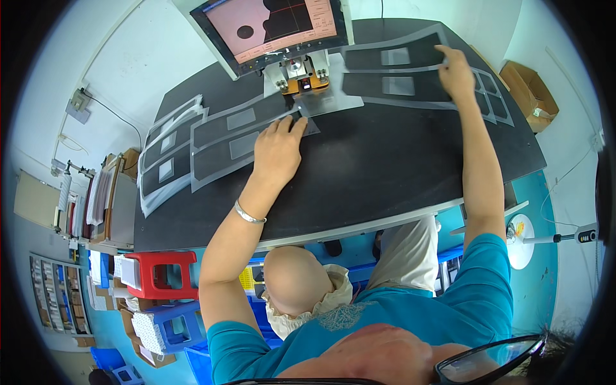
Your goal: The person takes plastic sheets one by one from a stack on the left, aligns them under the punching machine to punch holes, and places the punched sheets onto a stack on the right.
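Note:
My left hand (277,151) wears a silvery bracelet and lies on the right part of a black film sheet with clear borders (215,131). Its fingers are stretched over the sheet's surface, with the tips close to the measuring machine (305,80). Out to the far right, my right hand (457,76) is closed at the right edge of another black film sheet (369,61); the palm side of these fingers is hidden. Both sheets have pale rectangular windows. Beneath the left sheet, a stack of similar sheets (154,192) reaches out to the left.
A monitor (269,29) stands above the machine on the black table (372,167). More clear-bordered sheets (497,106) lie past my right hand. Beyond the table are a cardboard box (529,96) at right and a red stool (163,276) and blue stool (176,327) at left.

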A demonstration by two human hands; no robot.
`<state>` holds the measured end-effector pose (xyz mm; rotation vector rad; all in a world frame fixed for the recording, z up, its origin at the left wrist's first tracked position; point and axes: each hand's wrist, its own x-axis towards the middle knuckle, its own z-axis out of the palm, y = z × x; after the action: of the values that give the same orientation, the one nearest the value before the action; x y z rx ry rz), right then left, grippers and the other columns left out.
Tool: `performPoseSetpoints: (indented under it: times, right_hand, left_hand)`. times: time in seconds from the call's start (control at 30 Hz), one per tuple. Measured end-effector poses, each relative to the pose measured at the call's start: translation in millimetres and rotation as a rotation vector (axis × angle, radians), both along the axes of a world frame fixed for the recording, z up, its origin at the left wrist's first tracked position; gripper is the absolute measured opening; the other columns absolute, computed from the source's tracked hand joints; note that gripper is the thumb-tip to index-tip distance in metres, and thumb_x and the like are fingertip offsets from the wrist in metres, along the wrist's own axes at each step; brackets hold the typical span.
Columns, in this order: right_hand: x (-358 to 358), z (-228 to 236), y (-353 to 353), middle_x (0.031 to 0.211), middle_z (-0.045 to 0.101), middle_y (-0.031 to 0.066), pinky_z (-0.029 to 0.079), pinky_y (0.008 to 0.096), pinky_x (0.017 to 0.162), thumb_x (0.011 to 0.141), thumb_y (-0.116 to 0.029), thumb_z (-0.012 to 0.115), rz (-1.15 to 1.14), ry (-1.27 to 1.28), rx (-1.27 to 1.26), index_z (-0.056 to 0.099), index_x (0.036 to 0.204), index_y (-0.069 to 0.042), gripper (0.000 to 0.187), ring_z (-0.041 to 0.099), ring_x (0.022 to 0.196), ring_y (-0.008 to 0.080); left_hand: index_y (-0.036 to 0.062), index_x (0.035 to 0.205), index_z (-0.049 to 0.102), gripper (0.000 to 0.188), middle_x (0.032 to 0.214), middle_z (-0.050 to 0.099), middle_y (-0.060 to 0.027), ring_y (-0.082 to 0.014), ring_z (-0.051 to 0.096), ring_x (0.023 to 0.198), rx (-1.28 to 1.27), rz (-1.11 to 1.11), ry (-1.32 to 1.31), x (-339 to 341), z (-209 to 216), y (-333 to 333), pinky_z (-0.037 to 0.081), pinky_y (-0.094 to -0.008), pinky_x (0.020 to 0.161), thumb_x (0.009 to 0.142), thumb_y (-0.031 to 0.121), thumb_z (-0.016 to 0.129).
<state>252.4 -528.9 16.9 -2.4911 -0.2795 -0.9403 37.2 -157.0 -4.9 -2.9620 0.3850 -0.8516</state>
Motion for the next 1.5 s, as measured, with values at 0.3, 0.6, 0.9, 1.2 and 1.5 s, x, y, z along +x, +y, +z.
performPoseSetpoints:
  times: [0.3, 0.6, 0.9, 1.2, 1.5]
  right_hand:
    - [12.4, -7.4, -41.6, 0.136, 0.054, 0.0126, 0.049, 0.0464, 0.096, 0.081, -0.011, 0.061, -0.346, -0.004, -0.111, 0.065, 0.122, -0.015, 0.042, 0.055, 0.121, 0.0341]
    - [14.4, -19.2, -9.7, 0.13, 0.058, 0.0144, 0.046, 0.0441, 0.1, 0.08, -0.014, 0.065, -0.033, -0.074, -0.102, 0.068, 0.114, -0.01, 0.034, 0.055, 0.121, 0.0342]
    - [7.8, -30.7, 6.1, 0.124, 0.062, 0.0106, 0.048, 0.0443, 0.097, 0.086, -0.029, 0.069, 0.165, 0.185, -0.239, 0.063, 0.122, -0.011, 0.041, 0.057, 0.119, 0.0311]
    - [3.4, -25.2, 8.8, 0.126, 0.063, 0.0123, 0.047, 0.0426, 0.099, 0.087, -0.03, 0.068, 0.177, 0.269, -0.225, 0.065, 0.121, -0.011, 0.039, 0.057, 0.12, 0.0312]
    - [1.9, -26.0, 9.6, 0.117, 0.066, 0.0165, 0.048, 0.0407, 0.096, 0.088, -0.025, 0.067, 0.225, 0.202, -0.145, 0.068, 0.114, -0.005, 0.034, 0.061, 0.111, 0.0349]
  left_hand:
    - [0.0062, 0.12, 0.065, 0.043, 0.119, 0.064, -0.0175, -0.0343, 0.063, 0.108, 0.02, -0.164, -0.041, -10.0, -4.7, -24.5, 0.053, -0.0416, 0.089, 0.078, -0.002, 0.059]
    - [0.0106, 0.125, 0.062, 0.045, 0.123, 0.063, -0.0148, -0.0334, 0.062, 0.112, -0.014, -0.138, 0.002, -8.6, -3.8, -27.5, 0.054, -0.0415, 0.088, 0.082, -0.003, 0.058]
    - [0.0065, 0.119, 0.065, 0.038, 0.121, 0.064, -0.0155, -0.0316, 0.063, 0.11, -0.12, -0.206, 0.038, -17.9, 17.8, -22.3, 0.053, -0.0409, 0.09, 0.082, -0.002, 0.06]
    - [0.0051, 0.118, 0.065, 0.04, 0.121, 0.064, -0.0135, -0.029, 0.064, 0.107, 0.0, -0.108, -0.007, 12.7, -4.9, -21.9, 0.055, -0.0377, 0.087, 0.08, -0.001, 0.059]
    - [0.0086, 0.129, 0.059, 0.037, 0.128, 0.062, -0.0112, -0.0287, 0.06, 0.116, 0.008, -0.025, 0.015, 28.3, -15.0, -14.0, 0.053, -0.0385, 0.09, 0.091, 0.009, 0.057]
